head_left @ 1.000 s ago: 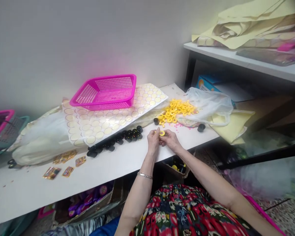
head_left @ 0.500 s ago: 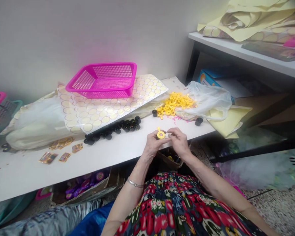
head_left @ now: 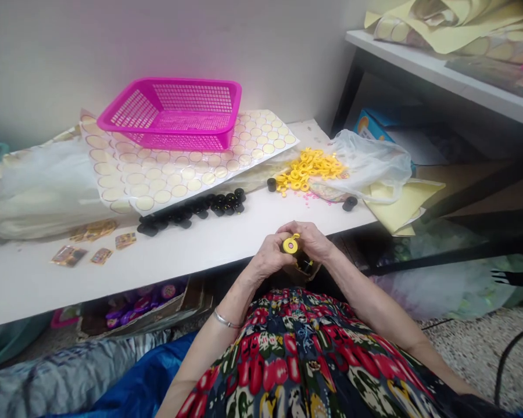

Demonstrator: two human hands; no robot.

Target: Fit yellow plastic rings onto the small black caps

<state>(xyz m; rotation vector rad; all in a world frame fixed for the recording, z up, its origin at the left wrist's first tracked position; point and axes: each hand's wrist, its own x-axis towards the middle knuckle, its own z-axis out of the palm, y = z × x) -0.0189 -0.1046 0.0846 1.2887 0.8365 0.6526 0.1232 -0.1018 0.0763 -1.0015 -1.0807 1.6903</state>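
Note:
My left hand (head_left: 268,258) and my right hand (head_left: 314,241) meet just off the front edge of the white table (head_left: 113,273), above my lap. Between their fingertips sits a small yellow ring (head_left: 290,245) with a pink centre, pinched from both sides. A pile of loose yellow rings (head_left: 308,169) lies on the table beyond my hands, spilling from a clear plastic bag (head_left: 370,162). A row of small black wheels (head_left: 192,210) lies to the left of that pile.
A pink mesh basket (head_left: 174,113) rests on a sheet of round stickers (head_left: 169,174). Small printed stickers (head_left: 87,247) lie at the left. A lone black wheel (head_left: 349,203) is near the bag. A shelf (head_left: 440,75) with yellow sheets stands at right. Boxes sit under the table.
Both hands drew back from over the table toward my lap, keeping hold of the yellow ring. The view tilted down and the table shifted up in frame.

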